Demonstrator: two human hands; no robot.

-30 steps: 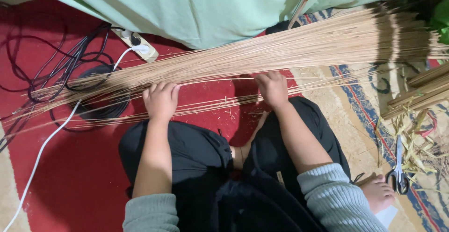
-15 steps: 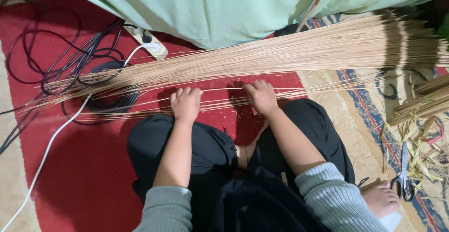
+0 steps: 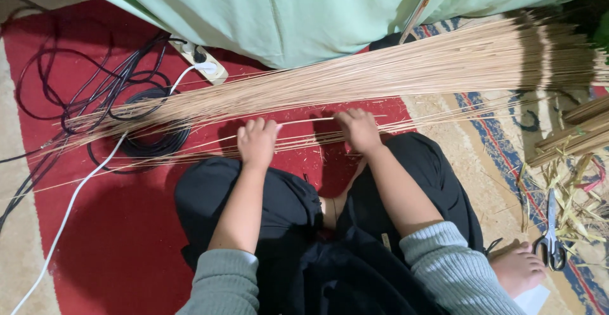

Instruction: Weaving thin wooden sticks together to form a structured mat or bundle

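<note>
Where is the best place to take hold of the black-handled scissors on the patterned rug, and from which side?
Probably the black-handled scissors are best taken by the two handle loops, coming from above on the person's side. They lie flat, loops toward the person, near the bare foot, with the blades pointing away into the straw scraps.

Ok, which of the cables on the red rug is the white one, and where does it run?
The white cable runs from the power strip diagonally toward the lower left; the coiled cables beside it are black.
</note>
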